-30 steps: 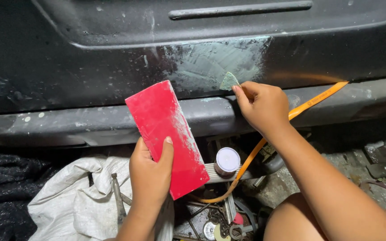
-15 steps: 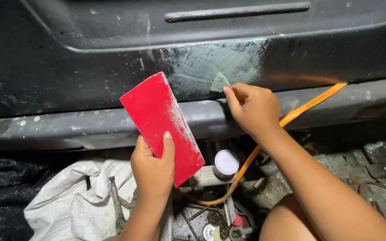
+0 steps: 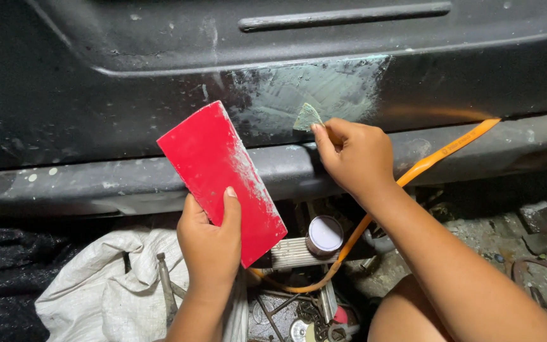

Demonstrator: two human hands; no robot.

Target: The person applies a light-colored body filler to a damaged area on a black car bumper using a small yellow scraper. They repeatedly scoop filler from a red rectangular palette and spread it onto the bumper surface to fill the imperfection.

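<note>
Small greenish scrap, prob. sandpaper or a bit of spreader, pressed flat vs. the dark car panel, right in the pale grey-green filler patch mid-panel, just under the panel's raised crease. Patch looks scuffed, streaky, w/ whitish smears running up from its left edge. A slim recessed strip sits higher up, near the panel's top edge.

Below the patch, a dusty grey sill runs left to right, speckled w/ pale spots. An orange strap comes off the sill's right part, dips behind the right forearm and loops down to the ground.

Ground's cluttered, dimly lit: white sack lower left w/ a metal rod lying on it, dark cloth at far left, a small round tin w/ pale lid next to a ribbed metal piece, tool bits at bottom centre, rubble and rusty wire at right.

Right hand: fingers curled closed, tips pinching the scrap against the patch, knuckles over the sill. Left hand: gripping a red rectangular card by its lower end, thumb across the face, card tilted up-left, its top corner over the panel, pale dust along its right edge. Card stands just left of the scrap, not touching.
</note>
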